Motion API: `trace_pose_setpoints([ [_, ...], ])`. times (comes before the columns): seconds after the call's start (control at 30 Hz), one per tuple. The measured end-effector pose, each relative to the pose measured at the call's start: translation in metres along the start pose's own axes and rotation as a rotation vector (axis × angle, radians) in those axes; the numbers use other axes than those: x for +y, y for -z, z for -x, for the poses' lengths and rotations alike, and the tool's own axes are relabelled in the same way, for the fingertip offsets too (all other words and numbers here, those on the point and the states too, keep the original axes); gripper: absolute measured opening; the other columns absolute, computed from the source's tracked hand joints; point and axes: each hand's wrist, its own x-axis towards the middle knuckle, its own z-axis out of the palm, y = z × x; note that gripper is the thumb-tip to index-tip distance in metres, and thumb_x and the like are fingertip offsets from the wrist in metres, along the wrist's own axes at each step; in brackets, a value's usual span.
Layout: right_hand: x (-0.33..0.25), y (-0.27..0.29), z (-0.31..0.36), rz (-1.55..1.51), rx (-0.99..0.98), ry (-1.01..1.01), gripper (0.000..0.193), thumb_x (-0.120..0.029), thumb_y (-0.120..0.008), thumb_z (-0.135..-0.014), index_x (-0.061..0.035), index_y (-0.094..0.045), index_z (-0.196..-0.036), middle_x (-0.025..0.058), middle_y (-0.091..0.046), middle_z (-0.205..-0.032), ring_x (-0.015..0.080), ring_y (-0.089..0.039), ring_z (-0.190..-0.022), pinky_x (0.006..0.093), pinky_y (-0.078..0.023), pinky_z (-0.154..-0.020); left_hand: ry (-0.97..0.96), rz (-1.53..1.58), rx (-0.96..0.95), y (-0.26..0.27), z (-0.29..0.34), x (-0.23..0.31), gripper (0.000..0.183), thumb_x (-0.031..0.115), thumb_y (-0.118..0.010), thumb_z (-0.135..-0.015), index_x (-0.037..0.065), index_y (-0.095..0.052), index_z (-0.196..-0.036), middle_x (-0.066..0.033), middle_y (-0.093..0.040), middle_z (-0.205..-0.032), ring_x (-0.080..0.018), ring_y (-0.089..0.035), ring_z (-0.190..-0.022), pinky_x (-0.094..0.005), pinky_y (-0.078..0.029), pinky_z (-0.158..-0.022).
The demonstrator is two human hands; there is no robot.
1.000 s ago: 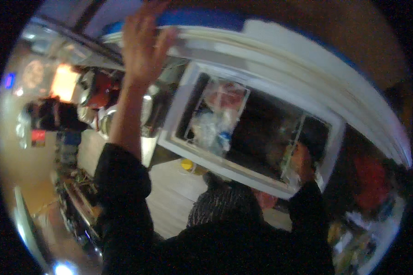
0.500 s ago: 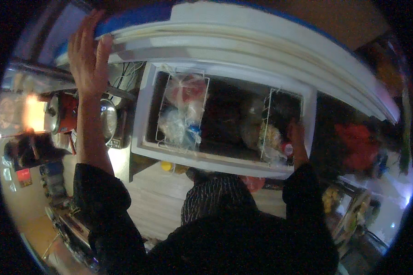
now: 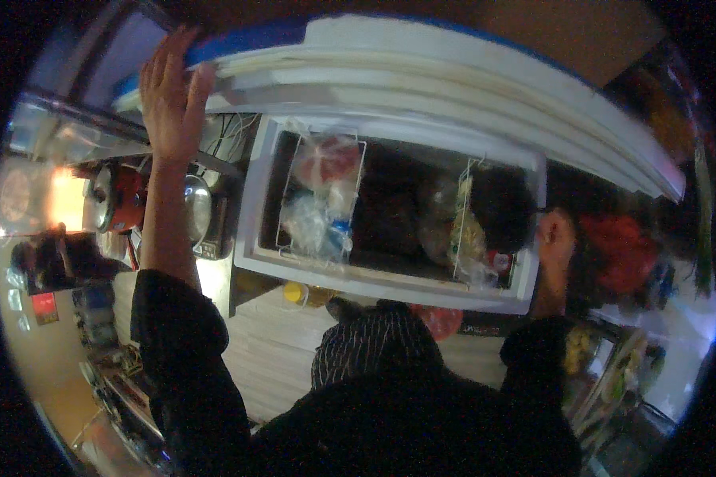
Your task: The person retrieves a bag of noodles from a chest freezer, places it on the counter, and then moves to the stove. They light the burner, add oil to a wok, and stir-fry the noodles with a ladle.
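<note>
A white chest freezer point(image 3: 247, 230) stands open in front of me, its thick white lid point(image 3: 422, 71) raised along the far side. My left hand point(image 3: 173, 111) grips the lid's left edge, fingers over the rim and thumb apart from them. Just past the freezer's right wall is my right hand point(image 3: 557, 235), its fingers curled; whatever they may hold is too dark to make out. Inside, a wire basket point(image 3: 361, 163) at the left bears clear plastic bags point(image 3: 318, 219) with red and blue contents. Another wire basket point(image 3: 463, 199) hangs at the right, with a bag of pale food point(image 3: 469, 234).
On the left stand a red cooker point(image 3: 123, 199) and a round metal pan point(image 3: 197, 208) beside the freezer. Red bags point(image 3: 616, 250) hang or lie in shadow at the right. A yellow-capped container point(image 3: 295, 292) sits by the freezer's near side.
My right hand has come out of the freezer's right basket and moved right, past the wall. My left hand stays on the lid; the whole view has shifted slightly.
</note>
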Motion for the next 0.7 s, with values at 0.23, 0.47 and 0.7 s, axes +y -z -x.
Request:
trace_pose_setpoints([
  [0.23,-0.091,0.005,0.012,-0.284,0.086,-0.085,0.008,-0.010,-0.063,-0.087,-0.0052,-0.056,-0.085,0.0060,-0.058,-0.077,0.0196,-0.057,-0.068,0.0312,-0.046,-0.058,0.285,0.013,-0.065,0.006,0.015,0.019,0.074,0.026,-0.076,-0.084,0.008,-0.041,-0.147,-0.0198,-0.035,-0.155,-0.0426,-0.033,-0.140,-0.0525,-0.031,-0.114],
  [0.47,-0.161,-0.040,0.065,-0.009,-0.034,0.182,0.016,-0.016,-0.068,-0.084,-0.0022,-0.060,-0.089,0.0081,-0.061,-0.081,0.0202,-0.058,-0.068,0.0326,-0.049,-0.058,0.563,0.539,-0.106,0.006,0.151,0.123,0.076,0.020,-0.072,-0.084,0.006,-0.036,-0.149,-0.0256,-0.031,-0.154,-0.0461,-0.034,-0.139,-0.0545,-0.028,-0.116],
  [0.7,-0.181,-0.179,0.148,-0.119,-0.511,0.076,0.027,-0.021,-0.073,-0.081,0.0009,-0.064,-0.093,0.0101,-0.064,-0.085,0.0209,-0.059,-0.069,0.0340,-0.051,-0.058,1.422,1.131,-0.927,0.070,0.384,0.209,0.076,0.054,-0.056,-0.096,0.002,-0.037,-0.147,-0.0229,-0.059,-0.129,-0.0359,-0.057,-0.120,-0.0413,-0.044,-0.102],
])
